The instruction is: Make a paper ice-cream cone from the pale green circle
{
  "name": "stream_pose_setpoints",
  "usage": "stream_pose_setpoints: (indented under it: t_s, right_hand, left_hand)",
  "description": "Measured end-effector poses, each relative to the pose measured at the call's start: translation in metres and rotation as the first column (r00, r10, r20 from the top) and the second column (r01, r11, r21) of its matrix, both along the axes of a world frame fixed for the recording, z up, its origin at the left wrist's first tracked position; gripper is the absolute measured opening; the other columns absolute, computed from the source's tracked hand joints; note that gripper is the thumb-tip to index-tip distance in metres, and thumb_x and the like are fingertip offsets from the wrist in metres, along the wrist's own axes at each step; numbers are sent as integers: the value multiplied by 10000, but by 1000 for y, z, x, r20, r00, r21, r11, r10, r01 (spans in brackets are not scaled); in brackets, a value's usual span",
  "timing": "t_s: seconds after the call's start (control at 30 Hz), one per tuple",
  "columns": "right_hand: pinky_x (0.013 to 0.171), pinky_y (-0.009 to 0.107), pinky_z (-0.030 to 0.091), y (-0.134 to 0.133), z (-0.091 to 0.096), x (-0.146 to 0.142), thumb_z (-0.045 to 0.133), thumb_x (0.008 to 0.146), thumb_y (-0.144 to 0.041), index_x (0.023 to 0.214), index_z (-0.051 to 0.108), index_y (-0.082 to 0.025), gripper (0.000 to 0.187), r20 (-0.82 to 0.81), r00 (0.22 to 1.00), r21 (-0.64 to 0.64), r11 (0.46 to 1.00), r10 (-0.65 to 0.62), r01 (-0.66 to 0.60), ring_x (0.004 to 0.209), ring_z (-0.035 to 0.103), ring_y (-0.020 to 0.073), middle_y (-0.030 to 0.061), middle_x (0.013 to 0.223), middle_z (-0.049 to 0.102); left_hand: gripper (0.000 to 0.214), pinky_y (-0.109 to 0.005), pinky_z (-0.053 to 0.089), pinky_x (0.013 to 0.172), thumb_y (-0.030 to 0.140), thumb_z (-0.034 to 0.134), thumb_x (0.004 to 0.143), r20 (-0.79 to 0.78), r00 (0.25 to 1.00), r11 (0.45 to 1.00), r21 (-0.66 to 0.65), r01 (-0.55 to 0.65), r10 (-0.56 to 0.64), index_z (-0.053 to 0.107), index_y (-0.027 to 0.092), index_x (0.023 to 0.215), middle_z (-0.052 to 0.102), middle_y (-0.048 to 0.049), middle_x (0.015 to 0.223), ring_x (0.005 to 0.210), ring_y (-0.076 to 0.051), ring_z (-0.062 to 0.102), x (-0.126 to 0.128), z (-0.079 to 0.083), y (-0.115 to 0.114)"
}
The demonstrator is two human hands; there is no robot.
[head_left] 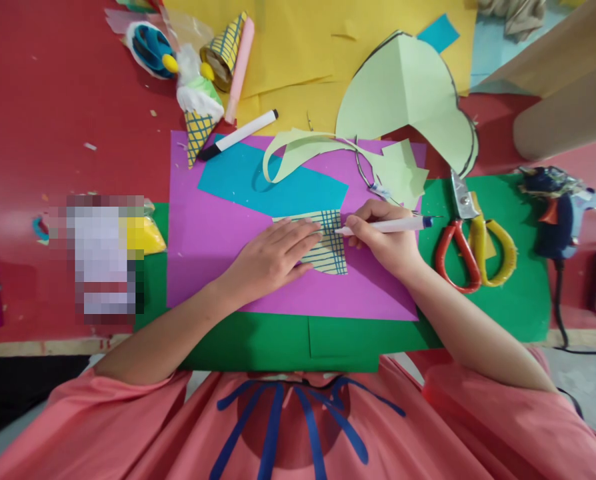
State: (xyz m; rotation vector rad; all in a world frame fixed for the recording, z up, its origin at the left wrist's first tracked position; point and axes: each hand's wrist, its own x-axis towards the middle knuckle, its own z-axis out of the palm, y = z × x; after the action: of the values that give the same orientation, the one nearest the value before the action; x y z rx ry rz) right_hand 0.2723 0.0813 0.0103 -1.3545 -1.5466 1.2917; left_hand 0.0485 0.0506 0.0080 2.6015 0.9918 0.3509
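My left hand lies flat with fingers stretched out over a pale yellow paper piece, which has a curved lower edge. Blue lines cross into a grid on its right part, and parallel lines run over the rest; my palm hides much of it. My right hand grips a white marker with a dark blue end, its tip at the gridded part of the paper. Beneath lies a purple sheet, with a blue paper piece just above the patterned one.
Red-and-yellow-handled scissors lie right, beside a glue gun. Pale green cutouts, a black-capped marker, a pink marker and small ice-cream-cone crafts sit farther back. A blurred-out item is left, and a large roll right.
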Motion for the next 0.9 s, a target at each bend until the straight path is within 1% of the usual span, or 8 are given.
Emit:
stream_pose_setpoints:
  t_s: [0.13, 0.37, 0.63, 0.9]
  right_hand:
    - [484, 250, 393, -3, -3, -3, 623, 837, -326, 645, 544, -183, 252, 50, 998, 42, 998, 44, -46, 505, 526, 108, -6, 556, 597]
    - [480, 233, 357, -3, -7, -4, 615, 840, -330, 661, 543, -176, 247, 60, 996, 71, 995, 70, -74, 497, 488, 92, -20, 551, 560]
    - [461, 219, 332, -2, -3, -4, 603, 825, -272, 592, 510, -174, 269, 112, 989, 128, 986, 97, -111, 469, 439, 77, -33, 503, 514]
    - [437, 204, 296, -1, -2, -4, 585, 793, -233, 563, 479, -171, 261, 145, 980, 115, 981, 136, -153, 473, 393, 68, -40, 494, 467]
  left_hand:
    - [425, -448, 362, 1116, 246, 504, 924, -13, 1000, 1000, 12, -22, 23, 450, 131, 1329, 513, -143, 1380, 1319, -246, 445, -1, -1, 1]
    - [401, -446, 372, 1111, 255, 501, 927, -21, 999, 999, 27, -29, 30, 473, 114, 1302, 525, -142, 1364, 1304, -248, 460, 1, -1, 1]
    - [406, -440, 373, 1109, 254, 493, 931, -32, 999, 999, 34, -27, 28, 468, 108, 1309, 523, -141, 1365, 1306, -249, 458, 1, -1, 1]
    - [411, -446, 366, 1111, 262, 493, 929, -17, 1000, 999, 29, -25, 26, 469, 110, 1310, 520, -148, 1368, 1307, -251, 456, 0, -2, 1]
